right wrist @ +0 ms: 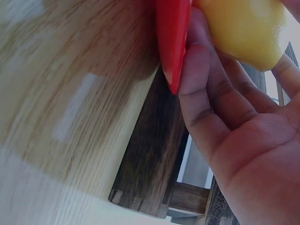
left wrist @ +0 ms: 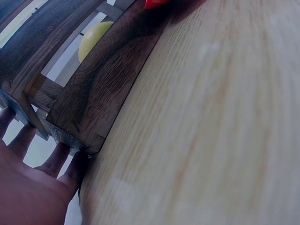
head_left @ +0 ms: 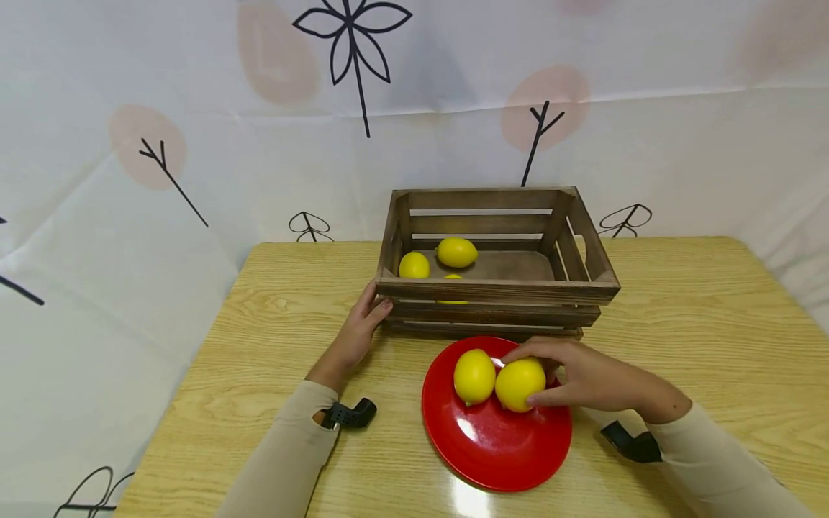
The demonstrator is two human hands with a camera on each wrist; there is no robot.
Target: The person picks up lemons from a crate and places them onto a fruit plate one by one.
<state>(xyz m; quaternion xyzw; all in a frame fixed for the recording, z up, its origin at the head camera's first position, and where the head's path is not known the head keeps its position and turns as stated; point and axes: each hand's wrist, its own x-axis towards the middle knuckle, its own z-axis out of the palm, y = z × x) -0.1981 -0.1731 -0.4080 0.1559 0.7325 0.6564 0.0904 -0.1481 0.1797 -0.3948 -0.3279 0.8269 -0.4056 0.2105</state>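
Note:
A red plate point(head_left: 492, 460) bears two lemons in the head view. My right hand point(head_left: 586, 373) grips the right lemon point(head_left: 520, 385), thumb on its near side and fingers over its far side. The other lemon point(head_left: 475, 376) lies close on its left. In the right wrist view, curled fingers show around the lemon point(right wrist: 246, 30), with the lower fingers against the plate rim point(right wrist: 171, 47). My left hand point(head_left: 355, 332) touches the left front corner of a wooden crate point(head_left: 499, 291). Its fairly straight fingers point(left wrist: 55, 158) lie along the crate's end in the left wrist view.
Several lemons lie inside the crate, among them one at the back point(head_left: 457, 252) and one at the left point(head_left: 414, 265). A third is partly hidden by the front slats. The wooden table point(head_left: 686, 324) meets a patterned white cloth point(head_left: 453, 65) behind the crate.

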